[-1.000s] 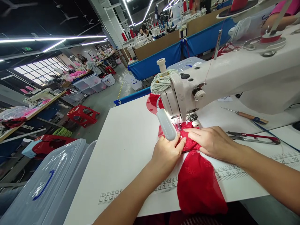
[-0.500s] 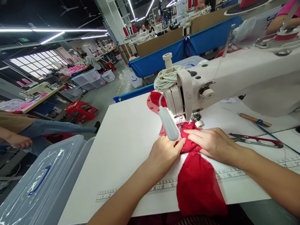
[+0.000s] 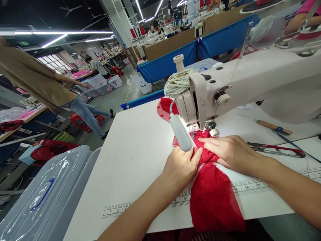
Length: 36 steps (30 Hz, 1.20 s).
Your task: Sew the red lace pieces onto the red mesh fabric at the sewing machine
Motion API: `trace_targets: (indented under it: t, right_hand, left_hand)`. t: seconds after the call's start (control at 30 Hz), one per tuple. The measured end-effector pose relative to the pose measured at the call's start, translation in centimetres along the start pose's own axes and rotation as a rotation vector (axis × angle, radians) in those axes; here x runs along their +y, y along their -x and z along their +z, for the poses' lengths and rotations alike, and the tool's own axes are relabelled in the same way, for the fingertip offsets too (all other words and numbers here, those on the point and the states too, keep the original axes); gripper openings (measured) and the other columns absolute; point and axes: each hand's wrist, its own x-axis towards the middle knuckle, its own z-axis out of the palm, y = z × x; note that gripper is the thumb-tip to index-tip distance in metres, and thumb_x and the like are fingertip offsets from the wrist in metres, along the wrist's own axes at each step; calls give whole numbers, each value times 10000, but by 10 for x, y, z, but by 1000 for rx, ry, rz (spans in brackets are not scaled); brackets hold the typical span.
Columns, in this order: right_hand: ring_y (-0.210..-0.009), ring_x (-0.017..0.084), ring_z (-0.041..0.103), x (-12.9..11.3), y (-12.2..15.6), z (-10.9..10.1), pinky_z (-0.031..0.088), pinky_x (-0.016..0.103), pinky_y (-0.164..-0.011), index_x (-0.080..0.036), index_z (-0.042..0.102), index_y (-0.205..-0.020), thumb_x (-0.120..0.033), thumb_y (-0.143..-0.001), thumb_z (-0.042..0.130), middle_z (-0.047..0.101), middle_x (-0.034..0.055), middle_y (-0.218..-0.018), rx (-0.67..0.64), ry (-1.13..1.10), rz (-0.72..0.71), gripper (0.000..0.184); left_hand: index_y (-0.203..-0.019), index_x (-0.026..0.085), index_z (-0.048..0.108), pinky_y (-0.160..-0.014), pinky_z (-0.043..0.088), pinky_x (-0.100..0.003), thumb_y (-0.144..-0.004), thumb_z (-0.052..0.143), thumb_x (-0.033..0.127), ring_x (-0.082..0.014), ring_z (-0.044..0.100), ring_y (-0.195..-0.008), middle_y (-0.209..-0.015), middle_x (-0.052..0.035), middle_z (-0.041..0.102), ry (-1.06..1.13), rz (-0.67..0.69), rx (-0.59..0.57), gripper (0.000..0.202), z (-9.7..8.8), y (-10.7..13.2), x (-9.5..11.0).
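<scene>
A piece of red lace fabric point(image 3: 213, 194) lies on the white sewing table point(image 3: 135, 160) and runs under the needle of a white sewing machine point(image 3: 240, 87). My left hand point(image 3: 182, 165) pinches the fabric's left edge just below the machine's small white lamp point(image 3: 181, 134). My right hand point(image 3: 232, 152) lies flat on the fabric to the right of the needle, fingers together and stretched toward the presser foot. More red fabric point(image 3: 164, 107) shows behind the machine head.
Red-handled thread snips point(image 3: 278, 150) and a wooden-handled tool point(image 3: 271, 125) lie right of my hands. A clear plastic box lid with a blue handle point(image 3: 42, 197) sits at the left. A person in a brown shirt point(image 3: 37, 80) walks through the aisle at left.
My left hand has slid slightly down and closed tighter on the fabric edge. The person in the brown shirt has walked further into view at left.
</scene>
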Motion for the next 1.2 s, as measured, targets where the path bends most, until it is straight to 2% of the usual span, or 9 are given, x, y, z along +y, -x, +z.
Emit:
trace_targets:
  t: [0.13, 0.27, 0.37, 0.43, 0.53, 0.73, 0.97, 1.07, 1.2]
  right_hand:
    - [-849, 201, 698, 1, 0, 1, 492, 261, -601, -195, 661, -984, -23, -669, 574, 704, 68, -1201, 9, 1, 20, 369]
    - [-812, 202, 700, 1, -1, -1, 480, 263, -567, -183, 659, -955, -19, -662, 574, 695, 66, -1220, -14, 9, 1, 346]
    - [-817, 202, 699, 1, -3, -3, 472, 257, -558, -188, 662, -973, -17, -662, 565, 703, 64, -1202, -25, 16, -5, 367]
    - [-824, 202, 699, 3, -4, -4, 472, 253, -561, -195, 664, -992, -27, -675, 569, 710, 65, -1185, -30, 26, 0, 371]
    - [-817, 203, 704, 4, -5, -5, 476, 251, -555, -193, 668, -1019, -24, -670, 567, 713, 68, -1178, -41, 50, 0, 401]
    - [-778, 196, 718, 2, -7, -5, 497, 256, -517, -165, 674, -1084, 36, -656, 478, 703, 62, -1207, 20, 80, -13, 512]
    - [-813, 199, 725, 0, -3, -3, 527, 255, -558, -184, 696, -918, 72, -655, 420, 740, 38, -1112, 70, 16, -23, 459]
    - [-812, 200, 723, 0, -4, -2, 532, 264, -567, -184, 691, -924, 71, -641, 408, 742, 36, -1106, 81, 16, -2, 475]
    - [-810, 197, 723, 3, -6, -5, 522, 258, -539, -177, 688, -983, 55, -637, 404, 738, 44, -1118, 44, 36, -40, 504]
  left_hand:
    - [-1108, 128, 672, -498, 344, -304, -869, 453, 47, -178, 520, -620, -947, -109, 705, 56, -10, -59, 334, -4, 0, -1]
    - [-1187, 95, 652, -561, 406, -332, -917, 450, 296, -217, 549, -702, -1014, -154, 695, 181, -42, -115, 393, -8, 0, -2]
    - [-1138, 95, 673, -636, 442, -349, -991, 290, 562, -229, 563, -746, -1024, -169, 691, 215, -64, -101, 621, -7, 1, -3]
    - [-1123, 95, 678, -683, 452, -360, -969, 149, 666, -235, 571, -770, -1016, -175, 690, 219, -74, -85, 793, -4, 2, -4]
    - [-1101, 101, 687, -716, 453, -368, -948, 59, 687, -237, 579, -788, -1007, -177, 691, 226, -91, -78, 872, -1, 2, -5]
    - [-1164, 79, 668, -722, 451, -378, -937, 76, 707, -256, 593, -826, -1010, -189, 690, 232, -104, -74, 892, 1, 4, -5]
    - [-1288, 95, 611, -725, 440, -381, -933, 100, 717, -275, 607, -870, -1038, -189, 692, 193, -98, -108, 880, 1, 8, -5]
    - [-1278, 98, 618, -727, 431, -376, -934, 154, 723, -278, 607, -883, -1051, -189, 690, 180, -103, -118, 851, 1, 8, -5]
    - [-1263, 111, 629, -747, 422, -388, -925, 173, 736, -278, 601, -882, -1058, -183, 687, 164, -106, -102, 844, 2, 8, -6]
